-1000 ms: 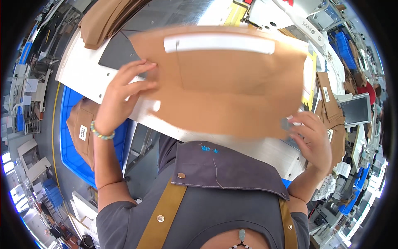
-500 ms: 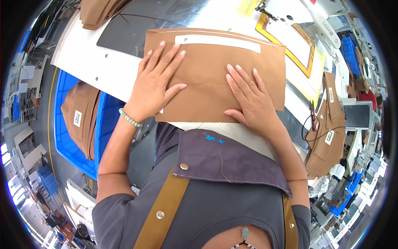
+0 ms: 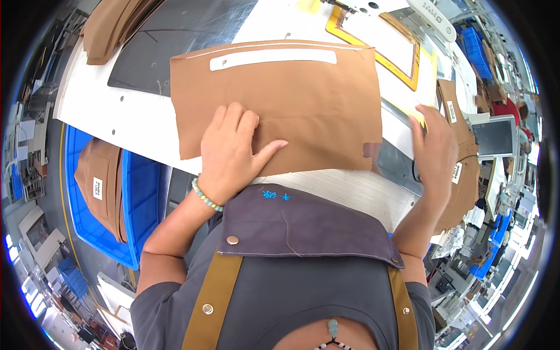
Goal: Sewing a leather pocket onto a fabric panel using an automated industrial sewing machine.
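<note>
A rectangular brown fabric panel lies flat on the table in front of me. A long white strip with rounded ends is set along its far edge. My left hand presses on the panel's near left part, fingers bent and together, thumb stretched away to the right. Off the panel's right side, my right hand reaches down at the table edge with curled fingers. It covers the spot where red-handled snips lay; what its fingers hold, if anything, is hidden. A dark cord curves beside it.
A blue bin with folded brown pieces stands at the left. More brown fabric is stacked at the far left. A yellow frame lies near the white machine. Labelled brown pieces hang at the right beside a monitor.
My right hand has left the panel and moved right, over the snips. My left hand has slid nearer me, its fingers now bent. The view has shifted, moving the panel left in the picture.
</note>
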A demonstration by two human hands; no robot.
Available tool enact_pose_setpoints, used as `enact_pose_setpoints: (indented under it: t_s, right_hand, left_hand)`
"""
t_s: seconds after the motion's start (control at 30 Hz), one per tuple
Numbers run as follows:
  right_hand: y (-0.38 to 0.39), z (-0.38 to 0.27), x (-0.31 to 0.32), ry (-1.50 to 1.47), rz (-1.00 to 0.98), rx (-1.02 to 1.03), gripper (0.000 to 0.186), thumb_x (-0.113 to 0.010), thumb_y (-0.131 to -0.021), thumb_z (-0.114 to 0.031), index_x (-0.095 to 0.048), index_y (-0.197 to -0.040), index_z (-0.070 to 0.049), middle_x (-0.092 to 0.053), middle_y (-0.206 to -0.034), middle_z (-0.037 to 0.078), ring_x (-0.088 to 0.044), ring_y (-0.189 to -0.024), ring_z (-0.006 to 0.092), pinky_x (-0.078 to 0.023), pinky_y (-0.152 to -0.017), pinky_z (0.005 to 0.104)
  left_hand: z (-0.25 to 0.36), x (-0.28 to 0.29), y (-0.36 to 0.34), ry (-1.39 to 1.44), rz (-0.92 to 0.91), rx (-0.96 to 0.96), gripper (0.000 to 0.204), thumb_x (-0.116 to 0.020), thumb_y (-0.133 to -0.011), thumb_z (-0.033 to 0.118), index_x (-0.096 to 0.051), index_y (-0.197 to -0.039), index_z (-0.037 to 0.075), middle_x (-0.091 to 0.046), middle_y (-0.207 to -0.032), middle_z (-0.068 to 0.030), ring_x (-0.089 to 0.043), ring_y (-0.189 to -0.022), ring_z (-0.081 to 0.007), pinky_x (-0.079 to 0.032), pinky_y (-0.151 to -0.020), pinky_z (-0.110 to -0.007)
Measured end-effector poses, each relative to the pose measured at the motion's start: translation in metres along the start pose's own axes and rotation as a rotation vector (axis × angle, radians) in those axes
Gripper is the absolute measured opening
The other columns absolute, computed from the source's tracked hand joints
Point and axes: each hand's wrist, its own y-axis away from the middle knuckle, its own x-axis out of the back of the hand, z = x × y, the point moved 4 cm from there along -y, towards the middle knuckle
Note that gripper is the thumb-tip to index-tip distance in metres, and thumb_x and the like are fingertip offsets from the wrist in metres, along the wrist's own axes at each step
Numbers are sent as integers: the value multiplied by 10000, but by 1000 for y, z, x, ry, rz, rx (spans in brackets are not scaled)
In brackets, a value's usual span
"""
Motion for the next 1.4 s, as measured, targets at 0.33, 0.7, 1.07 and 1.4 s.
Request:
enact_pose_setpoints:
  t_s: [0.33,0.7,1.07,1.4]
  right_hand:
    - [42,95,-39,6,-111,-375,288,-487,-1037,-114,-613,-1261,15,-695,-1118,221,-664,-1034,449,-517,-916,515]
    - [19,-98,-22,-483,-123,387,297,-628,-1045,-308,-680,-1204,-63,-662,-993,127,-655,-865,312,-537,-733,395]
    - [19,-156,-63,-306,19,565,237,-731,-925,-292,-591,-869,-109,-537,-815,40,-574,-707,197,-458,-588,351]
    - [17,-163,-72,-302,13,523,224,-737,-951,-286,-607,-903,-111,-538,-838,34,-596,-753,195,-473,-607,344]
  left_hand:
    - [9,-13,8,133,160,-35,119,-799,-833,-15,-701,-891,21,-674,-887,-97,-627,-802,-289,-513,-685,-379]
    - [18,-17,13,650,-98,305,44,-777,-939,12,-790,-949,-29,-761,-899,-107,-729,-855,-189,-554,-802,-287]
    - [12,-16,26,639,-60,268,51,-801,-903,-6,-807,-953,-15,-733,-877,-84,-678,-786,-172,-526,-735,-284]
    - [14,-17,23,649,-78,199,39,-799,-883,7,-791,-913,30,-662,-818,-78,-628,-752,-214,-510,-695,-328]
